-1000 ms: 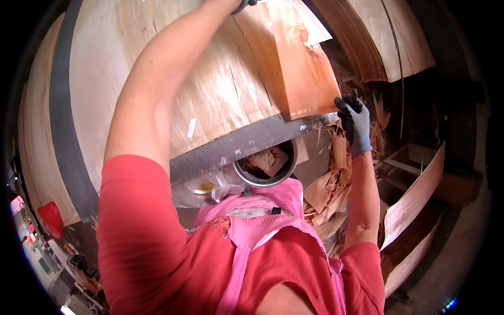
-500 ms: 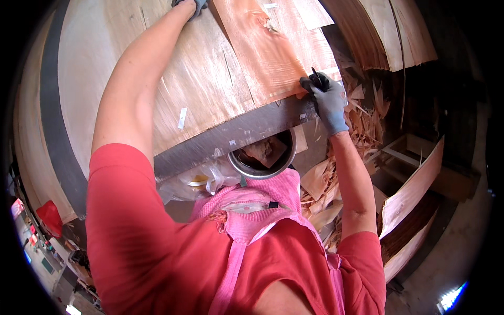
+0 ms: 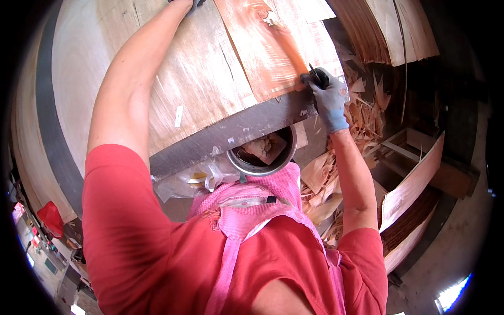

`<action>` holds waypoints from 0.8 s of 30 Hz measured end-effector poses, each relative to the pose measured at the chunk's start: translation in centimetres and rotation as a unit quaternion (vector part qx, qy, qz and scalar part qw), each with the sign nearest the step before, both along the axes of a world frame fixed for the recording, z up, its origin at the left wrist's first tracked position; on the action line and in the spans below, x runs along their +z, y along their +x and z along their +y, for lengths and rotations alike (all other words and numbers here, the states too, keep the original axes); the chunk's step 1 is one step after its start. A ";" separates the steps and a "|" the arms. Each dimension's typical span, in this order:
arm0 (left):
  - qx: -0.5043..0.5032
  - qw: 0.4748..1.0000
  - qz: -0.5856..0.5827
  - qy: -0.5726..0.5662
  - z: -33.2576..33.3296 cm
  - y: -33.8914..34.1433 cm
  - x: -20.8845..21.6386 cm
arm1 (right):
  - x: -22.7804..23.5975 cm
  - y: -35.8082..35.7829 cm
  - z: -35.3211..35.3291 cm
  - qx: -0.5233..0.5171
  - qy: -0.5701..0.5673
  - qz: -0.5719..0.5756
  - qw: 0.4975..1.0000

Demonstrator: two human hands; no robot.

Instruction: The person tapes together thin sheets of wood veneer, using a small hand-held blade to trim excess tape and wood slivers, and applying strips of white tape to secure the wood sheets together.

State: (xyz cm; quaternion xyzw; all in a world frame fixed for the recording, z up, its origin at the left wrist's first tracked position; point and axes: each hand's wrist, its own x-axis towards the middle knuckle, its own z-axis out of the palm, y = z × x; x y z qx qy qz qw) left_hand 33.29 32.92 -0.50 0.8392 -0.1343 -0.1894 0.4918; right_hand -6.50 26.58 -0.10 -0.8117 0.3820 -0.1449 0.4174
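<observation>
I seem to be aligning the sheet (image 3: 257,58) beyond my right grip (image 3: 327,95), black tool (image 3: 318,77) clasped; it needs flattening. Left grip (image 3: 196,4): can't tell.

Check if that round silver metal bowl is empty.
Not empty: inside the silver bowl, a pale, lumpy mass shows. How full, I cannot tell.

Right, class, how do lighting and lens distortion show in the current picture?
In the head view, fisheye distortion bows the grey strip at left; light puts a sheen on the orange veneer; a bright patch at lower right is blown out; deep shadow swallows detail at right.
</observation>
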 end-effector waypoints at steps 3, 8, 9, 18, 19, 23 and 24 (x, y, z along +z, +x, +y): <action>-0.011 1.000 -0.009 -0.005 -0.4 -0.4 -0.1 | -0.5 -0.5 0.0 -0.008 0.026 -0.026 0.999; -0.053 0.979 -0.178 0.089 1.0 2.0 -3.3 | -1.4 -1.0 -0.2 0.019 -0.069 0.002 0.997; -0.020 0.975 -0.211 0.070 1.2 2.4 -4.1 | -1.8 -0.9 -0.4 0.028 -0.062 0.011 0.998; -0.017 0.976 -0.160 0.144 0.8 -0.2 0.2 | -2.0 -1.1 -0.4 0.022 -0.007 -0.012 1.000; -0.015 0.975 -0.162 0.151 0.7 -0.3 0.4 | -2.0 -1.1 -0.6 0.028 -0.024 -0.003 0.999; -0.018 0.968 -0.173 0.180 0.9 -0.8 0.4 | -1.9 -0.8 0.1 0.008 -0.026 -0.048 0.998; -0.029 0.965 -0.176 0.194 0.8 -0.9 0.3 | -1.9 -0.9 0.1 0.010 -0.032 -0.032 0.999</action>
